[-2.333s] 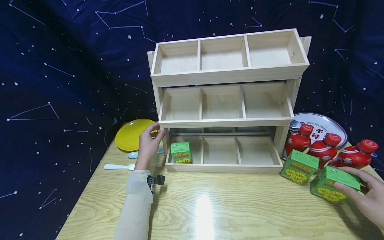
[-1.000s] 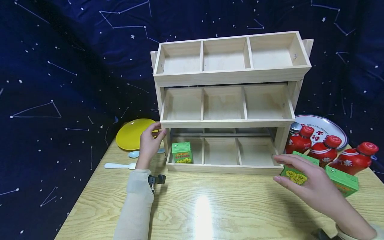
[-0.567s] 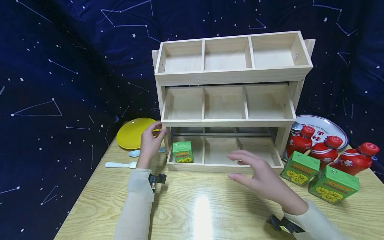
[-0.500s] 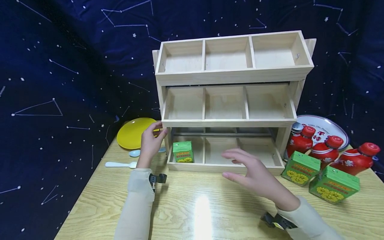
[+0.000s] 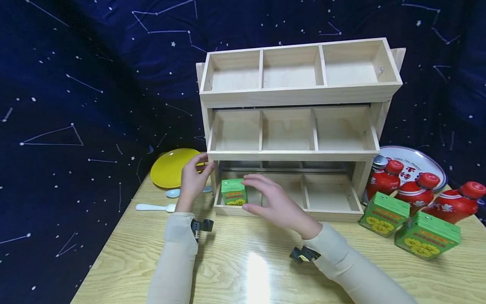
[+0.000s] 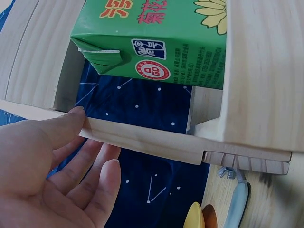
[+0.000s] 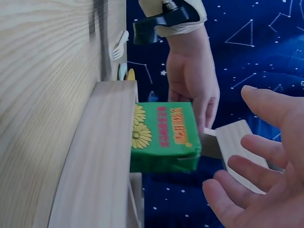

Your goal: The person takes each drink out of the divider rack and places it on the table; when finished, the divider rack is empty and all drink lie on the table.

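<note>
My left hand (image 5: 193, 179) holds the left side post of the wooden shelf rack (image 5: 300, 157); the left wrist view has its thumb on the near face of the post and the other fingers behind. A green drink carton (image 5: 233, 193) with yellow flowers stands upright in the bottom tier's left compartment. Just right of this carton, my right hand (image 5: 279, 207) is spread with thumb and fingers apart, fingertips at the carton's right edge. The right wrist view puts the fingers (image 7: 256, 173) beside the carton with nothing between them. Two more green cartons (image 5: 385, 213) stand right of the rack.
Red bottles (image 5: 419, 188), a silver-capped shaker (image 5: 379, 162) and a white plate (image 5: 427, 162) stand at the right. On the left are a yellow plate (image 5: 171, 169), a blue spoon (image 5: 173, 193) and a white fork (image 5: 153, 207). The rack has three tiers of compartments.
My right hand has let go of the rightmost green carton, leaving it on the table, and has moved left across the rack's front to the carton in the bottom tier. My left hand stays put.
</note>
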